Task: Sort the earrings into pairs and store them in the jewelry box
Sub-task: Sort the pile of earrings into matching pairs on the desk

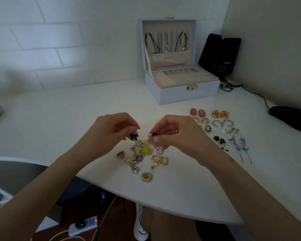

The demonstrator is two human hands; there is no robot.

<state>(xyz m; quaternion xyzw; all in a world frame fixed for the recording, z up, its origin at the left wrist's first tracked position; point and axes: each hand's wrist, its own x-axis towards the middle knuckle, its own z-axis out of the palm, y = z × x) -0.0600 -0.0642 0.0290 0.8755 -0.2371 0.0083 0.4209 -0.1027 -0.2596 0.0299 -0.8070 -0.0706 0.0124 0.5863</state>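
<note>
Earrings [133, 137] half hidden, left hand [111, 129] grip pinching black bow [134, 136], right hand [177, 134] pinching dark earring [153, 135], perhaps matching

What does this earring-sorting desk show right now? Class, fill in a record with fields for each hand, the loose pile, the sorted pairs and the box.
Left hand: fingers pinch a black bow-shaped earring above the pile
Right hand: fingers pinch a pink-and-black earring
Loose pile: mixed, mostly gold earrings on the white desk, below the hands
Sorted pairs: pink cameo pair and gold round pair, among others, laid out on the right
Jewelry box: open at the back, necklaces hanging in its lid
</note>
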